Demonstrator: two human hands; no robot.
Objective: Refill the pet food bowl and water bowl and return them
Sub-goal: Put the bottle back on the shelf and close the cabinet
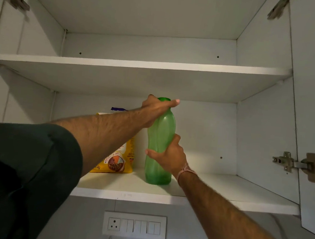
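A tall green plastic bottle (160, 137) stands upright on the lower shelf (222, 193) of an open wall cupboard. My left hand (156, 107) wraps the bottle's neck just under its top. My right hand (168, 155) grips the bottle's lower body from the right side. To the left of the bottle, partly hidden behind my left forearm, stands a yellow pet food bag (118, 160) with a picture of kibble. No bowls are in view.
The upper shelf (138, 67) sits close above the bottle's top. An open cupboard door with a metal hinge (291, 163) hangs at the right. A white switch and socket panel (135, 226) is on the wall below the cupboard.
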